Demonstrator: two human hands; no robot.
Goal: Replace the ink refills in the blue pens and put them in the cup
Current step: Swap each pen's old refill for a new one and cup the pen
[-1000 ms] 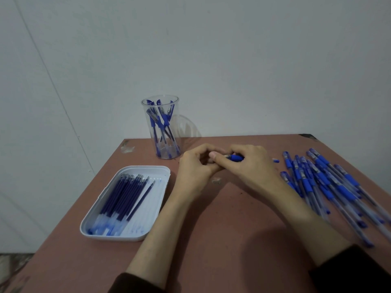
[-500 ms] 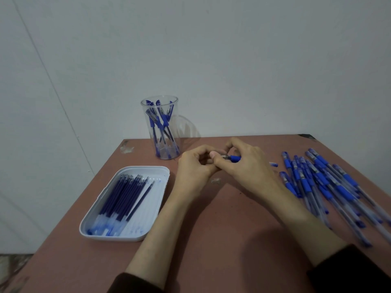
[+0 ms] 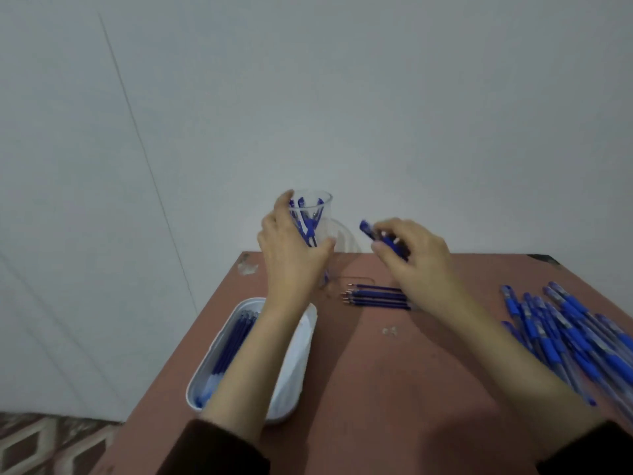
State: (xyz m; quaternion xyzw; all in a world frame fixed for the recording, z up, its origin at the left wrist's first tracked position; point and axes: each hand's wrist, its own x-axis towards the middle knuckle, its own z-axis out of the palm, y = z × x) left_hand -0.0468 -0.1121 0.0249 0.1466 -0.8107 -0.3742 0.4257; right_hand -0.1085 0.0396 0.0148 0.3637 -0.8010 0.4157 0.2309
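Far edge of table: clear plastic cup holding finished pens.
Left hand: fingers and thumb curled around the cup's wall.
Right hand: pinches 1 blue pen, its end pointing toward the cup, near but outside it.
Table centre: loose refills, side by side.
Left side: white tray with stacked refills, under the left forearm.
Right side: pile of blue pens.

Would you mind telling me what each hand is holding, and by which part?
The left hand grips the clear cup around its side wall. The right hand pinches a blue pen near its middle, one end sticking out toward the cup.
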